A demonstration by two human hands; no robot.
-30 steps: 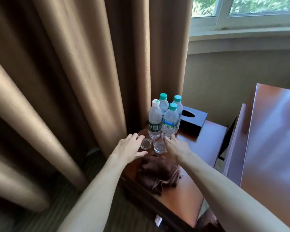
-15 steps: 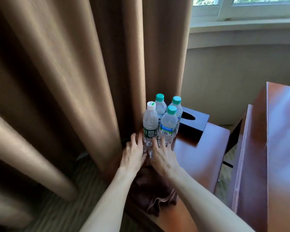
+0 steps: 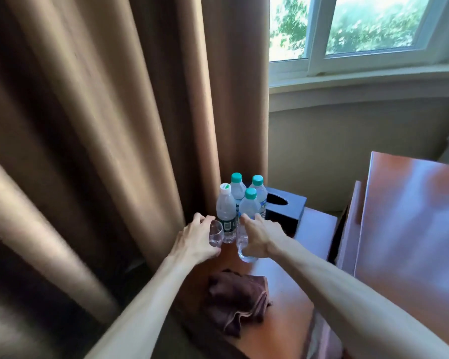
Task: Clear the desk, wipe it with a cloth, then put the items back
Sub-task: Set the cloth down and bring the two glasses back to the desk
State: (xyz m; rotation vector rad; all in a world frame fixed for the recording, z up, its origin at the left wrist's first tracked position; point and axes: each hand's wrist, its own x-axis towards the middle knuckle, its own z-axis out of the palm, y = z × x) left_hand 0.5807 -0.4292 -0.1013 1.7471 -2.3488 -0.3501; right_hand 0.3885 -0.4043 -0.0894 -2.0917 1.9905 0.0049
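So you have a glass in each hand: your left hand (image 3: 196,239) curls its fingers (image 3: 201,220) round the left glass (image 3: 216,233), and your right hand (image 3: 261,235) wraps the right glass (image 3: 243,246) from above, both fingers closed on their tumblers. Both glasses look raised just off the surface (image 3: 314,229), though the blur makes that hard to be sure of. Taking one per hand makes sense, I'd judge, since they stand side by side at the far left corner and two go in one trip; this reads as the clearing step, early in the task.

Behind them, hard against the curtain (image 3: 101,138), four water bottles (image 3: 240,203) stand bunched upright in that same corner, three with green caps and one with a white cap. The white-capped bottle (image 3: 226,211) carries a dark green label with a barcode-like patch, but the lettering is too blurred to read; the blue labels likewise. A dark tissue box (image 3: 285,208) sits just beside the bottles along the far edge. The brown cloth (image 3: 236,299) lies crumpled near the near left edge, within reach for wiping once the rest is off
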